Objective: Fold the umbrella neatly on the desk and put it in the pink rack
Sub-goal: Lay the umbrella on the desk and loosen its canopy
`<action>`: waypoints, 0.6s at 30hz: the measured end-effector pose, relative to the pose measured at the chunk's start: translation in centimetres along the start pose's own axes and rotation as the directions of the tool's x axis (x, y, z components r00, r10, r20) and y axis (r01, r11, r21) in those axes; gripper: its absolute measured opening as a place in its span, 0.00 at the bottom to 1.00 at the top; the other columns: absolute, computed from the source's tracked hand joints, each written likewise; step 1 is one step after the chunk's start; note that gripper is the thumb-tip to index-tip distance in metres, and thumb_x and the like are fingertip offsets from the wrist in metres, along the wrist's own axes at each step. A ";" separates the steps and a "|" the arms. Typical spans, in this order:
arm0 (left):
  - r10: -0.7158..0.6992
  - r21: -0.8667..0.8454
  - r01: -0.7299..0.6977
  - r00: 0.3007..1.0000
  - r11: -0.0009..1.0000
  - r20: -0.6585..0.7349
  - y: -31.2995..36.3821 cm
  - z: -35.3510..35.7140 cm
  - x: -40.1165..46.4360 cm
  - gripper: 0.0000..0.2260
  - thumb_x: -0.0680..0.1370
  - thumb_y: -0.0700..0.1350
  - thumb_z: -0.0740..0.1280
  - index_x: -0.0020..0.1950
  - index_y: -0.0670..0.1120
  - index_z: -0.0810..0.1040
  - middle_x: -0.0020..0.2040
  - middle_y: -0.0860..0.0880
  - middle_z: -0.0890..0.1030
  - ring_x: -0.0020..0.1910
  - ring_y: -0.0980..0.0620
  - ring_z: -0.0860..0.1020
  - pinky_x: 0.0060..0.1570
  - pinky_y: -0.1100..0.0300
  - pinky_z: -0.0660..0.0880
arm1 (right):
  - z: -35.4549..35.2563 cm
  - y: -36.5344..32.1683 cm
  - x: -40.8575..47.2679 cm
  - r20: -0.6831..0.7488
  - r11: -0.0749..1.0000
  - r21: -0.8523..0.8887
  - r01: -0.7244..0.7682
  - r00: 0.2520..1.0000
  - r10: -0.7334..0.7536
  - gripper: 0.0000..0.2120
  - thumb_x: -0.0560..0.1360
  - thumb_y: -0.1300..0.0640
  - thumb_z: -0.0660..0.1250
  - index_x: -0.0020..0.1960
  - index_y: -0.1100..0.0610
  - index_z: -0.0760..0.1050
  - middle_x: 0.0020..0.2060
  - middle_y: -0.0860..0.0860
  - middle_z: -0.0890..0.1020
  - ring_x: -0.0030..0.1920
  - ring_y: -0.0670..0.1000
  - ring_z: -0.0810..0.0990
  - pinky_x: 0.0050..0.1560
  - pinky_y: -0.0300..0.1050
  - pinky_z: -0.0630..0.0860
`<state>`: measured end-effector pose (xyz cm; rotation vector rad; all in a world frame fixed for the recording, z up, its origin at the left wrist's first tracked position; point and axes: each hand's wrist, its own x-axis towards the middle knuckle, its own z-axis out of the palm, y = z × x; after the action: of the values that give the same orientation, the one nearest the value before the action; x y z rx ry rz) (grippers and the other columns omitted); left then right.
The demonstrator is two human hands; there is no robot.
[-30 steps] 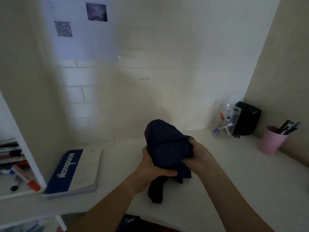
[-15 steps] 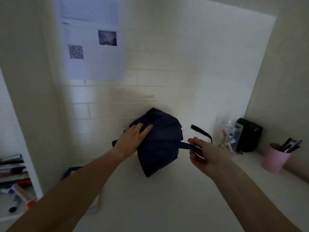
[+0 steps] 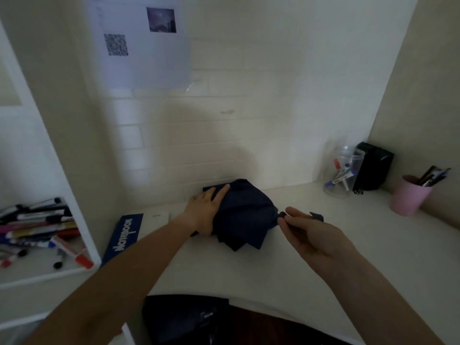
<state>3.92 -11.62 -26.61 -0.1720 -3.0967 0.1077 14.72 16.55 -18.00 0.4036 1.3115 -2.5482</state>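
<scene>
Pens upright in pink cup

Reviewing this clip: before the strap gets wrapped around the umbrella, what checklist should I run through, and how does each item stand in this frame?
1. Umbrella lies on the desk: ok.
2. Left hand rests flat on the umbrella's left side, pinning it: ok.
3. Right hand pinches the strap at the bundle's right edge: ok.
4. Fabric folded neatly: not ok; the panels look bunched and uneven.
5. Strap fastener and its mate located: cannot tell; too dark and small.
6. Pink rack in view for the put-away: cannot tell; only a pink cup holding pens shows at the right.
</scene>
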 end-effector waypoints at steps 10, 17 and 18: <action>-0.117 -0.327 0.209 0.953 0.922 0.278 -2.8 -0.8 -4.9 0.28 0.73 0.57 0.76 0.64 0.39 0.77 0.60 0.43 0.81 0.54 0.48 0.79 0.51 0.57 0.76 | 2.4 -2.5 -0.5 0.085 0.999 0.046 0.010 0.996 -0.014 0.06 0.77 0.74 0.64 0.47 0.67 0.78 0.50 0.57 0.81 0.49 0.55 0.81 0.44 0.46 0.83; -0.009 -0.893 0.302 0.948 0.334 0.318 -4.4 -3.7 -4.3 0.19 0.76 0.60 0.72 0.42 0.44 0.78 0.36 0.47 0.75 0.28 0.53 0.71 0.30 0.61 0.69 | 10.0 -8.1 0.9 0.219 0.993 0.037 0.116 0.968 -0.121 0.06 0.76 0.75 0.65 0.49 0.68 0.78 0.53 0.56 0.81 0.53 0.56 0.81 0.44 0.47 0.85; 0.003 -0.922 0.288 0.954 0.257 0.299 -4.3 -4.3 -4.1 0.20 0.77 0.61 0.70 0.40 0.44 0.77 0.33 0.48 0.73 0.27 0.54 0.67 0.29 0.62 0.66 | 11.3 -9.0 1.1 0.224 0.990 0.036 0.139 0.964 -0.144 0.06 0.76 0.75 0.65 0.49 0.68 0.78 0.54 0.55 0.81 0.54 0.56 0.81 0.45 0.47 0.85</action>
<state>7.67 -16.05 -22.14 0.1379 -2.7909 -1.9613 9.14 12.28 -5.35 0.0206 1.2720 -2.6306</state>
